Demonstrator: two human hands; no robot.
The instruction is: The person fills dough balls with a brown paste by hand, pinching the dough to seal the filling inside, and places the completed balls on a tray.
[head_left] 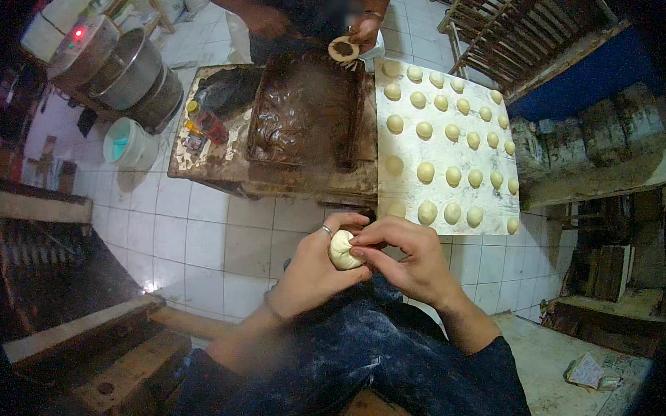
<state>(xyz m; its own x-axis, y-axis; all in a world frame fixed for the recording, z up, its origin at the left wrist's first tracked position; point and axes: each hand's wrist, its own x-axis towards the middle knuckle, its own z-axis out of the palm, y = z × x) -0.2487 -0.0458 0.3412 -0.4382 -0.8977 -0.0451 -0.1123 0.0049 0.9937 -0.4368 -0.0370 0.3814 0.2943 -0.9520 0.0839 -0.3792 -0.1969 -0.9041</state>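
A pale dough bun [344, 251] with gathered pleats sits between my hands, above my lap. Cupped around its left side is my left hand [317, 263], a ring on one finger. My right hand [403, 257] pinches the pleated top of the bun between thumb and fingers. Past my hands, a tray of dark brown filling [303, 125] rests on the worktable [223, 166]. To its right, a floured board [441, 194] bears several rows of round dough balls [424, 172].
Across the table another person's hand [364, 32] holds a flattened dough round [343, 51] with dark filling. Bottles [209, 122] stand at the table's left. A white bucket [131, 143] and large metal pots [127, 69] are farther left. A slatted wooden rack [504, 37] stands at the back right.
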